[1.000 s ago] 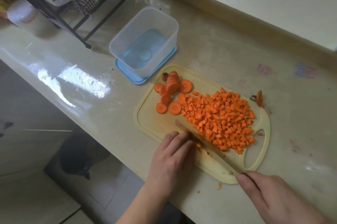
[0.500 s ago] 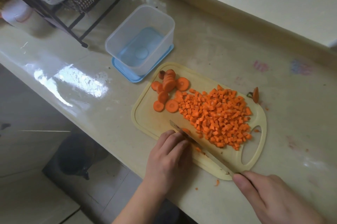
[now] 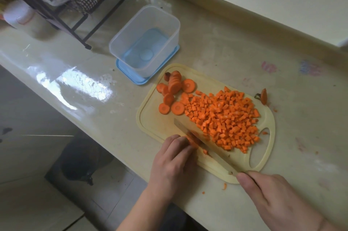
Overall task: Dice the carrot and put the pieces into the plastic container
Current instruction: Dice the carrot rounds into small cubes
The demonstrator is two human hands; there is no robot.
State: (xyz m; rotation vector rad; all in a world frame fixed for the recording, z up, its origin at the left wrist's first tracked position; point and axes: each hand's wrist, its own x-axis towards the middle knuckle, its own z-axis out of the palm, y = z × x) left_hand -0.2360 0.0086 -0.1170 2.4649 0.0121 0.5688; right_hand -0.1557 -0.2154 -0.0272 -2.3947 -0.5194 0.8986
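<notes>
A pale yellow cutting board (image 3: 150, 117) lies on the counter with a wide heap of diced carrot (image 3: 224, 117) on it. Several round carrot slices (image 3: 172, 91) sit at its far left corner. My left hand (image 3: 175, 161) pins a small stack of carrot slices (image 3: 192, 139) at the board's near edge with curled fingertips. My right hand (image 3: 278, 198) grips the handle of a knife (image 3: 199, 140), whose blade lies against that stack. The clear plastic container (image 3: 169, 21) stands empty on its blue lid (image 3: 130, 75) just beyond the board.
A carrot top end (image 3: 263, 96) lies off the board's far right edge. Small carrot bits (image 3: 224, 186) dot the counter near the front edge. A black wire rack (image 3: 75, 23) with bags stands at the back left. A wall ledge runs along the back.
The carrot stack under my left fingertips shows more now, with the knife blade against it. Both hands stay at the board's near edge; the view has shifted slightly.
</notes>
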